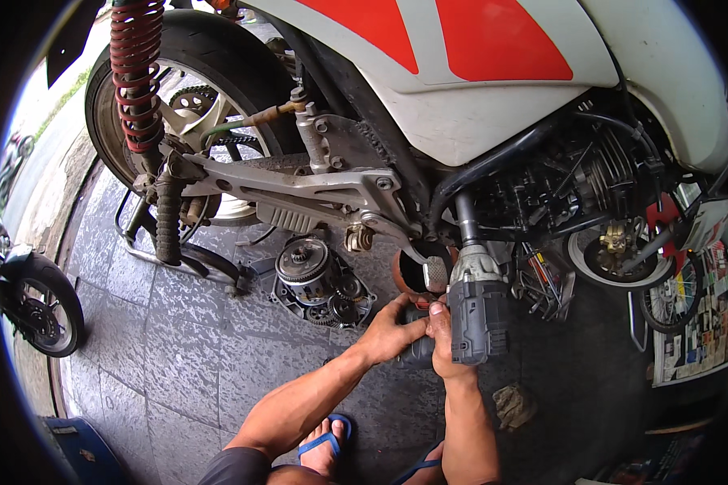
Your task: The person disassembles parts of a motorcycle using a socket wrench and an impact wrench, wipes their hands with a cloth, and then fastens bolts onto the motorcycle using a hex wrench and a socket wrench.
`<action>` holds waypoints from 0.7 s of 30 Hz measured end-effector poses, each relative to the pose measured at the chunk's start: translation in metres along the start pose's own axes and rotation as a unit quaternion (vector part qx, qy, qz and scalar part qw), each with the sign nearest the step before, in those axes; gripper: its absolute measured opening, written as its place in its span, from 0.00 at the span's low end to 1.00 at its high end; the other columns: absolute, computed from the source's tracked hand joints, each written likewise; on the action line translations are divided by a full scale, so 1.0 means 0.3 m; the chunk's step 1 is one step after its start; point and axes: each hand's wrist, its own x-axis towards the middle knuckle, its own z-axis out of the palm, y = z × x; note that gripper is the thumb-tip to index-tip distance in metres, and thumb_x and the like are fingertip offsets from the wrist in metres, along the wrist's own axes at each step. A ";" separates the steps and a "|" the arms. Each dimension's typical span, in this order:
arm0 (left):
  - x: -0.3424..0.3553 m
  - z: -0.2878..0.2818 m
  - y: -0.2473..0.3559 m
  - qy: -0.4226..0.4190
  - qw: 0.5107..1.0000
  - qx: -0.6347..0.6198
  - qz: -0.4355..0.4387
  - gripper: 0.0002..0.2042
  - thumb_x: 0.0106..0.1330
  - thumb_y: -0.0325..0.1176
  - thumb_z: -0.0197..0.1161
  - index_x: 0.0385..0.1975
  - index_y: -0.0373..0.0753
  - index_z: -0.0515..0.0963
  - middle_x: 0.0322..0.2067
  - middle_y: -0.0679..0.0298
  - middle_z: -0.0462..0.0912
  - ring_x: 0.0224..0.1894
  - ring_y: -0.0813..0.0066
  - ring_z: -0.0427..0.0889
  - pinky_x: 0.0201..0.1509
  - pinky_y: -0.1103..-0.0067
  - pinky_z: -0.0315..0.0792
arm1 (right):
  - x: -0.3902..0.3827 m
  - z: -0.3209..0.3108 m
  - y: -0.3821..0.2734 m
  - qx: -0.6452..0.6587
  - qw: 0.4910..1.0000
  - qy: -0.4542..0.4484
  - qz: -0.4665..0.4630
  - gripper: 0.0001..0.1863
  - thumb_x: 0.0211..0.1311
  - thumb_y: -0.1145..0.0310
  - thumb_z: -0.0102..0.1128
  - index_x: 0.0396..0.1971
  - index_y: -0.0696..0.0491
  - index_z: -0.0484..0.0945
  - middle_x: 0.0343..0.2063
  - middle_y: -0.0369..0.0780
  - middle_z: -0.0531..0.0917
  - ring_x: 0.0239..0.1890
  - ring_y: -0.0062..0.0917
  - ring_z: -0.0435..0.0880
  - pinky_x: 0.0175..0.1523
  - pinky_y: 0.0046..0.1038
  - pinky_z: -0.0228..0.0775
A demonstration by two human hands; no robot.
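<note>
A dark cordless impact wrench (479, 319) points away from me, toward the motorcycle's engine (578, 182). Its long socket (466, 217) reaches up to the lower frame tube beside the engine; the socket's far end is hidden. My right hand (443, 343) is closed round the tool's handle, thumb up against the body. Just left of it, my left hand (390, 330) grips the same tool's handle side, its fingers partly hidden. A metal foot pedal (435, 273) hangs just above my hands. Left of them, a clutch and gear assembly in an engine cover (306, 271) lies on the floor.
Above stand the motorcycle's white and red side panel (493, 105), swingarm (291, 190) and rear wheel (194, 32). Hand tools (542, 279) lie right of the wrench, near a wheel (615, 259). A brown bowl (407, 271) and crumpled rag (513, 406) rest on the tiles.
</note>
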 end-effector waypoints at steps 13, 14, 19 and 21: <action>0.022 -0.010 -0.010 -0.025 0.998 -0.043 0.031 0.25 0.60 0.39 0.64 0.52 0.31 0.69 0.45 0.57 0.77 0.49 0.73 0.74 0.57 0.77 0.68 | 0.017 0.033 -0.009 -0.089 0.986 0.029 -0.136 0.06 0.64 0.74 0.56 0.36 0.61 0.74 0.29 0.40 0.77 0.30 0.25 0.78 0.41 0.28 0.74; 0.018 -0.014 -0.012 -0.029 0.998 -0.045 0.022 0.26 0.60 0.40 0.64 0.54 0.30 0.69 0.48 0.56 0.77 0.52 0.72 0.73 0.59 0.76 0.66 | 0.027 0.034 -0.038 -0.127 0.975 0.038 -0.179 0.07 0.64 0.75 0.56 0.38 0.62 0.75 0.32 0.42 0.78 0.33 0.28 0.79 0.42 0.30 0.74; 0.006 0.036 -0.009 -0.035 0.996 -0.078 -0.006 0.31 0.60 0.44 0.66 0.57 0.31 0.67 0.53 0.54 0.74 0.58 0.69 0.69 0.64 0.74 0.60 | 0.026 -0.018 -0.036 -0.106 0.984 0.000 -0.142 0.07 0.63 0.75 0.57 0.38 0.62 0.76 0.31 0.42 0.80 0.33 0.30 0.80 0.38 0.30 0.72; -0.002 0.042 0.001 -0.029 0.998 -0.059 -0.013 0.30 0.59 0.44 0.66 0.56 0.32 0.68 0.51 0.56 0.75 0.57 0.70 0.69 0.64 0.74 0.60 | 0.022 -0.024 -0.025 -0.076 0.990 0.005 -0.120 0.05 0.63 0.76 0.57 0.37 0.61 0.76 0.28 0.40 0.79 0.31 0.27 0.79 0.35 0.28 0.71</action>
